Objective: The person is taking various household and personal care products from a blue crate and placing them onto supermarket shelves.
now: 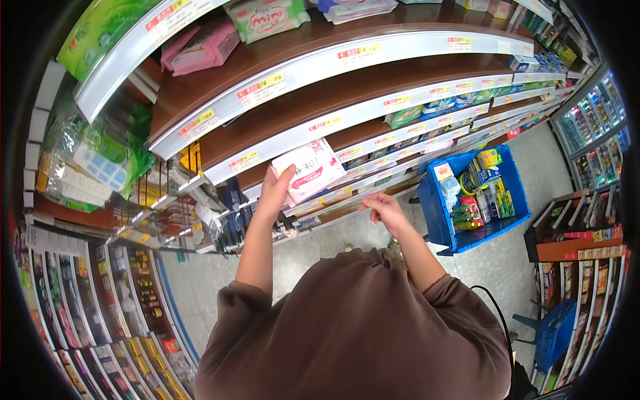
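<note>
My left hand is closed on a white and pink soft packet that bears printed writing, its thumb on the front face. The packet is tilted and lies before the edges of the shop shelves. To the right of it, my right hand is raised over the floor with curled fingers, thumb near the index finger; whether something small is between them cannot be told. Right of that hand stands a blue plastic crate with several packets, boxes and bottles inside. Brown shelf boards with price-label strips run across in front of me.
Pink and green packets lie on an upper shelf. Bagged goods hang at the left. A blue stool or crate is at the lower right, near stocked racks. Glass-door coolers stand at the far right. A black cable runs beside my right side.
</note>
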Available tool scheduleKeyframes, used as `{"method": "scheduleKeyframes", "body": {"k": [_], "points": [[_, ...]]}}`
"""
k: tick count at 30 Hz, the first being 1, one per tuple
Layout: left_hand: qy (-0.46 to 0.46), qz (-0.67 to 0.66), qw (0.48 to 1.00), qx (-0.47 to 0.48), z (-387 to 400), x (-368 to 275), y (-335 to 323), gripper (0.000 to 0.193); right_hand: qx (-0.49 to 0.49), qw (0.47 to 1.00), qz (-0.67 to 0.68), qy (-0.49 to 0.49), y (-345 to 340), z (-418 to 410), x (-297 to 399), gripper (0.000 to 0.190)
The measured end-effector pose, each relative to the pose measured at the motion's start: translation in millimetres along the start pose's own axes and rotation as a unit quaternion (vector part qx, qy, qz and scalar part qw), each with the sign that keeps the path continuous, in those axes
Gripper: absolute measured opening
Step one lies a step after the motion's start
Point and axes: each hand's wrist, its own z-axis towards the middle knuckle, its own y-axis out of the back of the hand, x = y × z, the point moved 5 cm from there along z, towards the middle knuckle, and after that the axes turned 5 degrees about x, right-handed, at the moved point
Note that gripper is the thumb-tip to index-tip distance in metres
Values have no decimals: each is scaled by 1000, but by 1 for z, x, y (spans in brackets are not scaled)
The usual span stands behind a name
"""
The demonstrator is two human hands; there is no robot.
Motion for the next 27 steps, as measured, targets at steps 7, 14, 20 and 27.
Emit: {"method": "scheduleKeyframes", "body": {"k": [7, 14, 20, 27], "points": [[-41, 103, 992, -54, 55, -6, 13, 49, -51, 998, 19, -19, 29, -20, -16, 23], [-146, 168, 975, 3, 107, -8, -37, 41, -120, 991, 59, -15, 79, -37, -25, 20], [-84, 346, 934, 40, 107, -12, -101, 43, -182, 979, 90, 1, 144, -68, -21, 20], [-165, 341, 926, -1, 115, 17, -66, 48, -405, 908, 87, 71, 317, -109, -55, 12]]}}
